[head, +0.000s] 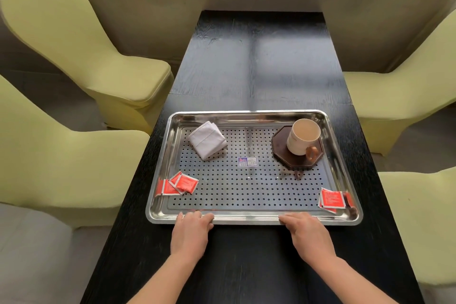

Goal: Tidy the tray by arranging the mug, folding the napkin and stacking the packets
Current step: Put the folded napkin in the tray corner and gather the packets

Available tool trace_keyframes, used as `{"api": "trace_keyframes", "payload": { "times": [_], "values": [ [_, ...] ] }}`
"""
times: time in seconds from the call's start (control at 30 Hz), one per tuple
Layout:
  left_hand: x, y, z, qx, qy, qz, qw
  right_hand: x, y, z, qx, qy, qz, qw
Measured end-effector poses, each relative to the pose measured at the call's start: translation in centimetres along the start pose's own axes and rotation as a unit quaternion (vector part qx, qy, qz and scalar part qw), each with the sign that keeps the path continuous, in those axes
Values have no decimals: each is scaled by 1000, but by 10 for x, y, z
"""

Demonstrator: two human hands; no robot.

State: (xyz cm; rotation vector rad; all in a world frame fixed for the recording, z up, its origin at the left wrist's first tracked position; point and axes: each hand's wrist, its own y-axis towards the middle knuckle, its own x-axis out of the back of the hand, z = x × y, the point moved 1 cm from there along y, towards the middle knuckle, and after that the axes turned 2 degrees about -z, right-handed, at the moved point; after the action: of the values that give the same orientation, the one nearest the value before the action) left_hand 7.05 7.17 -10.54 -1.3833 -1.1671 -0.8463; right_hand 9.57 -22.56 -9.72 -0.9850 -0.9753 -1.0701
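Both hands rest at the near rim of the steel tray (254, 220), which sits on a black table (259, 57). Left hand (191, 232) is at the tray's near-left part of the rim, fingers curled onto the edge, not pinching anything loose. Right hand (308, 236) is at the near-right part of the rim, fingers laid together along the edge, thumb side toward the rim; whether it really clamps the rim I cannot tell.

Inside the tray, near-left corner: loose red packets (179, 184), overlapping, fanned, one leaning on the side wall. Near-right corner: second bunch of red packets (332, 200), roughly piled.

Tray centre: small printed label (247, 161) on the perforated floor.

Far-left of the tray: white napkin (207, 140), folded into a thick wad, lying askew.

Far-right of the tray: cream mug (303, 136) upright on a dark octagonal coaster (283, 153), handle pointing toward the near rim.

Beyond and beside the table: pale green covered chairs (81, 39).
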Motion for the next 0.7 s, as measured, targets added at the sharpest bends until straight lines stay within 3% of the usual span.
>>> {"api": "trace_keyframes", "payload": {
  "times": [0.7],
  "values": [
    [-16, -96, 5, -32, 24, 17, 999, -4, -90, 9, 3, 18, 45, 999]
  ]
}}
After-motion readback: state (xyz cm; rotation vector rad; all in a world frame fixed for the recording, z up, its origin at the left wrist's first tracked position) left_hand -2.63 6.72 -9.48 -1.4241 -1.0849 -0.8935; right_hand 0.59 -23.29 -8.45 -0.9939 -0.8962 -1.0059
